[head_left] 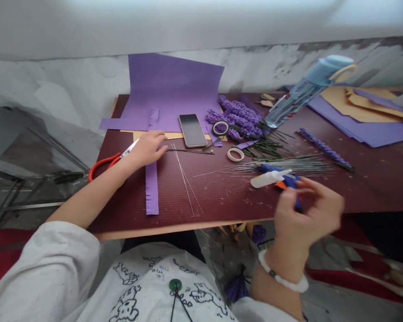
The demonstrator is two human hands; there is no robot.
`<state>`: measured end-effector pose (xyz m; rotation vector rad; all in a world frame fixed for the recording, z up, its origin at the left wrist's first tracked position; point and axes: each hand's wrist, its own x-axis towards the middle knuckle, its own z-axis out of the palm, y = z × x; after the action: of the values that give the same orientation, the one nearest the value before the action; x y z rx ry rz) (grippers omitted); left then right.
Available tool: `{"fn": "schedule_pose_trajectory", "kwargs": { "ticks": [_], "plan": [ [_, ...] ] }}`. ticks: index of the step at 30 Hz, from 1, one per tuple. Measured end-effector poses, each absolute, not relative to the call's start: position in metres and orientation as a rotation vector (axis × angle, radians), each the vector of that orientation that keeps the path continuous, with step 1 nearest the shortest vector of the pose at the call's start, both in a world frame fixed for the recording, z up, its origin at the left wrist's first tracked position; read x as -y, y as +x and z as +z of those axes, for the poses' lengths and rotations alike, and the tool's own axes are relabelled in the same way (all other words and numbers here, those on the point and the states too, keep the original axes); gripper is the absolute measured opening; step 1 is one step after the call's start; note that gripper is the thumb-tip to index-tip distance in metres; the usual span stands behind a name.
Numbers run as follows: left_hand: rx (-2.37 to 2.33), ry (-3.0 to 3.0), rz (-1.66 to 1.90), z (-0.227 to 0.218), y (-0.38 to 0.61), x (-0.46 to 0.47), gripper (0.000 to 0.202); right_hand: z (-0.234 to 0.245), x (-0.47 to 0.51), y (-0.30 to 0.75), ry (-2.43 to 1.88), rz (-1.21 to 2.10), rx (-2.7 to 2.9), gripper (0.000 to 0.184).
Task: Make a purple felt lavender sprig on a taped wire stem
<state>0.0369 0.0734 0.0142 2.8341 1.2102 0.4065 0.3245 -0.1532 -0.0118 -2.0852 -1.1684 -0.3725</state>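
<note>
Glue gun [274, 178] lies near the front edge of the dark-red table [221, 199], my right hand [305, 219] pinching its blue handle. My left hand [147, 150] rests open on a purple strip [152, 190]; a grey marbled wall stands behind.

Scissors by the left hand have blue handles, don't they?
Not quite. The scissors by the left hand have red handles, not blue. The head view shows it.
</note>
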Motion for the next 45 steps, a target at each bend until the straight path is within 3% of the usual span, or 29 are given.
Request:
{"fn": "schedule_pose_trajectory", "kwargs": {
  "ticks": [2, 5, 7, 11, 20, 26, 34, 39, 45],
  "plan": [
    [-1.048, 2.887, 0.243, 0.012, 0.037, -0.059, 0.040, 0.012, 0.123, 0.303, -1.932, -0.206, 1.458, 0.033],
    [-1.056, 2.903, 0.050, 0.003, 0.039, -0.044, 0.051, 0.030, 0.062, 0.282, -2.033, 0.053, 1.805, 0.036],
    [-1.101, 2.885, 0.001, -0.003, 0.040, -0.040, 0.055, 0.031, 0.023, 0.276, -2.328, 0.168, 1.812, 0.035],
    [-1.150, 2.872, -0.010, -0.009, 0.041, -0.035, 0.058, 0.017, -0.020, 0.277, -2.456, 0.246, 1.724, 0.034],
    [-1.190, 2.842, -0.006, -0.011, 0.040, -0.030, 0.058, -0.006, -0.024, 0.298, -2.242, 0.263, 1.764, 0.021],
    [-1.189, 2.861, 0.038, -0.016, 0.041, -0.031, 0.058, 0.018, -0.005, 0.302, -2.420, 0.033, 1.388, 0.032],
    [-1.235, 2.862, 0.033, -0.017, 0.042, -0.030, 0.058, 0.034, 0.013, 0.311, -2.563, 0.097, 1.338, 0.039],
    [-1.226, 2.871, 0.114, -0.017, 0.041, -0.029, 0.055, 0.022, 0.006, 0.309, -2.433, 0.097, 1.501, 0.037],
    [-1.142, 2.868, 0.353, -0.011, 0.042, -0.025, 0.038, 0.008, 0.010, 0.250, -1.903, 0.289, 2.012, 0.026]
  ]
}}
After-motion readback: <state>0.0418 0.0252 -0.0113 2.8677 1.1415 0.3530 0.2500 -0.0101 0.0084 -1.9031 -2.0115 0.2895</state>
